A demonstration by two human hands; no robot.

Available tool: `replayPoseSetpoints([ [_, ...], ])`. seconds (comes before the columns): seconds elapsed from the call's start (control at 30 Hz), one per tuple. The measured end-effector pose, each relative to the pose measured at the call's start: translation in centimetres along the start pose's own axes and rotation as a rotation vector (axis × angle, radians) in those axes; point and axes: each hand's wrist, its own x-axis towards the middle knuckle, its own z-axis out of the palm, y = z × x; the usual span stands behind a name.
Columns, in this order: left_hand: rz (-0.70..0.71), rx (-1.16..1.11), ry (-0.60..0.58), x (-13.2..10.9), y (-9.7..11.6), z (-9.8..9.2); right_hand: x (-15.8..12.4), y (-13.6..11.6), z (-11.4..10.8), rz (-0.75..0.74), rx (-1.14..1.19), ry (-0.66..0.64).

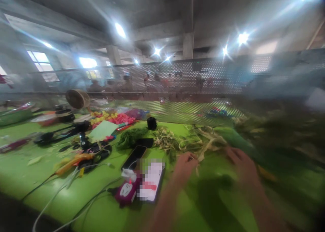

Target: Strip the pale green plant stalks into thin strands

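Observation:
My left hand (pixel 186 164) is closed over the green table (pixel 101 205), its fingers pinched at the end of a pale, dry leafy strand (pixel 210 142). My right hand (pixel 237 157) is at the right end of the same leafy material; motion blur smears its fingers, so its grip is unclear. Behind my left hand lies a heap of dried greenish-yellow leaves (pixel 166 140). A lit phone (pixel 152 181) rests left of my left forearm, beside a purple power box (pixel 127 191) with cables.
A dark phone (pixel 134 156), a green cloth bundle (pixel 130 137) and a black cup (pixel 151 123) stand left of the leaves. Farther left are an orange glue gun (pixel 73 162), pink and yellow flowers (pixel 114 118) and black tools. A perforated screen (pixel 162 79) runs behind; dark foliage fills the right.

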Motion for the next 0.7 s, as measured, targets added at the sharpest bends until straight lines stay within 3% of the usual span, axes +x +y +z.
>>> replayPoseSetpoints([
  [0.13, 0.146, 0.392, -0.162, -0.7, -1.2, 1.2, 0.1, 0.9, 0.1, 0.016, 0.025, -0.003],
  [0.2, 0.269, 0.485, -0.163, -0.8, -2.0, 1.8, 0.2, 1.4, 0.2, 0.027, 0.054, -0.002],
  [0.3, 0.343, 0.486, -0.112, -0.7, -2.4, 2.1, 0.7, 2.2, 0.0, 0.042, 0.085, 0.005],
  [0.53, 0.276, 0.431, 0.130, 0.3, -0.5, 1.3, 1.3, 4.1, 0.0, 0.075, 0.160, -0.008],
  [0.7, 0.209, 0.574, 0.089, 1.9, 0.7, 1.2, 1.2, 3.9, -0.3, 0.081, 0.251, 0.075],
])
